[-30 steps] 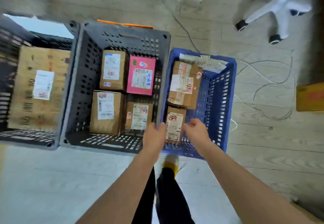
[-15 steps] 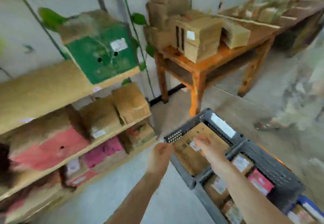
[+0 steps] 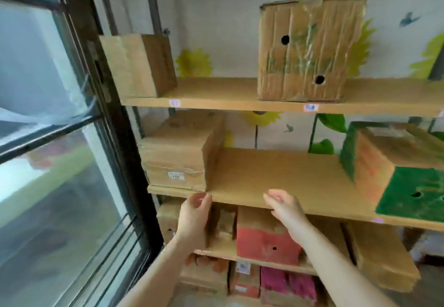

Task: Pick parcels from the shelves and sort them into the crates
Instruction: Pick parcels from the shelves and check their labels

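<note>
The left hand (image 3: 195, 213) is raised in front of the front edge of the middle shelf (image 3: 276, 174), fingers loosely curled, with nothing in it. The right hand (image 3: 283, 204) is up beside it at the same height, fingers relaxed and pointing left, also holding nothing. Whether either hand touches the edge cannot be told.

Just above the left hand, a brown box (image 3: 177, 153) sits at the left end of this shelf, its small white label too blurred to read. Well apart, at the right end, lies a green and orange box (image 3: 396, 167), cut off by the frame.

On the top shelf (image 3: 216, 90) a creased box with two holes (image 3: 310, 50) stands near the middle, and a small plain box (image 3: 139, 64) at the left.

Below the hands, the lower shelf (image 3: 223, 250) holds a red box (image 3: 266, 242) and a tan box (image 3: 382, 256), partly hidden by the arms. Pink parcels (image 3: 288, 285) lie underneath, blurred. A window (image 3: 48, 138) fills the left.
</note>
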The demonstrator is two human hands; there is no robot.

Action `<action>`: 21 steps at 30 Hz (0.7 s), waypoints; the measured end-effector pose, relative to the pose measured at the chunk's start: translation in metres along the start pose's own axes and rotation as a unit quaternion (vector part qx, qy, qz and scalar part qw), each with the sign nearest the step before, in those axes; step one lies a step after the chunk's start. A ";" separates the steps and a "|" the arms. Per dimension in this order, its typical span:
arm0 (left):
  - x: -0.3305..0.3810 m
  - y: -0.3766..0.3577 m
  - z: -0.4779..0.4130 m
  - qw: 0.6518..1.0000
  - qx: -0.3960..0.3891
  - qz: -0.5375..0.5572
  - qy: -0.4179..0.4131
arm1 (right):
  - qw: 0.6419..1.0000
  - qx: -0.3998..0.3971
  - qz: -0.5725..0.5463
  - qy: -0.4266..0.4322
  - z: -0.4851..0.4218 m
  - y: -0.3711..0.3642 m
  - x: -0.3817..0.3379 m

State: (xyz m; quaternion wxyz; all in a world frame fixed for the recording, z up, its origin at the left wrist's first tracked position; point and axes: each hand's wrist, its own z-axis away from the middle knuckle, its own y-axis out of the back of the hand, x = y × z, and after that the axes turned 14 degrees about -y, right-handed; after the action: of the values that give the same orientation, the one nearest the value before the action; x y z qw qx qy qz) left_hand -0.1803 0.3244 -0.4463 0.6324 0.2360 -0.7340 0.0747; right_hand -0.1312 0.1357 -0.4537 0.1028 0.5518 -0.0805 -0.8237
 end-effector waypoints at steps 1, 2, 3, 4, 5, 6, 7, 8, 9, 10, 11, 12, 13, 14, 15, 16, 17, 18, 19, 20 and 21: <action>-0.003 0.015 -0.013 1.000 0.022 0.000 -0.003 | 1.000 -0.007 0.009 0.011 -0.009 -0.015 -0.013; -0.006 0.028 -0.027 0.999 0.039 -0.004 -0.008 | 1.000 -0.015 0.018 0.021 -0.019 -0.030 -0.026; -0.009 0.040 -0.041 0.999 0.052 -0.012 -0.010 | 0.999 -0.023 0.023 0.028 -0.029 -0.044 -0.038; -0.013 0.050 -0.056 0.998 0.061 -0.020 -0.010 | 0.999 -0.032 0.026 0.034 -0.039 -0.057 -0.049; -0.016 0.058 -0.071 0.997 0.069 -0.024 -0.013 | 0.998 -0.038 0.029 0.040 -0.050 -0.069 -0.059; -0.018 0.065 -0.086 0.997 0.076 -0.026 -0.019 | 0.998 -0.042 0.031 0.047 -0.062 -0.081 -0.069; -0.020 0.071 -0.101 0.996 0.086 -0.027 -0.024 | 0.997 -0.045 0.032 0.054 -0.074 -0.092 -0.080; -0.020 0.076 -0.116 0.995 0.097 -0.028 -0.027 | 0.997 -0.046 0.032 0.059 -0.085 -0.102 -0.091; -0.021 0.080 -0.132 0.993 0.106 -0.030 -0.031 | 0.996 -0.047 0.032 0.062 -0.096 -0.111 -0.103; -0.021 0.083 -0.147 0.992 0.113 -0.036 -0.034 | 0.996 -0.047 0.033 0.065 -0.107 -0.119 -0.114; -0.022 0.087 -0.161 0.991 0.119 -0.046 -0.037 | 0.996 -0.045 0.035 0.069 -0.118 -0.127 -0.124; -0.023 0.090 -0.173 0.990 0.127 -0.055 -0.038 | 0.996 -0.041 0.040 0.074 -0.127 -0.135 -0.133; -0.026 0.094 -0.185 0.988 0.136 -0.060 -0.040 | 0.995 -0.037 0.043 0.081 -0.137 -0.143 -0.141; -0.031 0.097 -0.197 0.987 0.143 -0.060 -0.041 | 0.995 -0.032 0.045 0.088 -0.146 -0.151 -0.148; -0.035 0.101 -0.207 0.986 0.151 -0.060 -0.038 | 0.994 -0.026 0.050 0.092 -0.154 -0.160 -0.154; -0.040 0.105 -0.216 0.985 0.155 -0.067 -0.028 | 0.994 -0.020 0.058 0.091 -0.161 -0.168 -0.159; -0.046 0.109 -0.225 0.984 0.158 -0.080 -0.015 | 0.994 -0.014 0.064 0.085 -0.165 -0.175 -0.161; -0.052 0.113 -0.232 0.983 0.160 -0.092 -0.006 | 0.995 -0.009 0.067 0.079 -0.168 -0.182 -0.161; -0.058 0.116 -0.240 0.982 0.162 -0.101 -0.002 | 0.995 -0.007 0.066 0.076 -0.171 -0.188 -0.160; -0.063 0.120 -0.246 0.981 0.163 -0.105 -0.002 | 0.996 -0.003 0.059 0.073 -0.173 -0.192 -0.158; -0.066 0.123 -0.253 0.981 0.161 -0.105 0.002 | 0.997 0.000 0.046 0.069 -0.175 -0.196 -0.156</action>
State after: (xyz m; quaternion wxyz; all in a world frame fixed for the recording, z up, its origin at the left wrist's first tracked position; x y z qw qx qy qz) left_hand -0.0023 0.5521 -0.4392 0.5917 0.4109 -0.6821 0.1256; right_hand 0.0729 0.3617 -0.4283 0.1461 0.6033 -0.0986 -0.7778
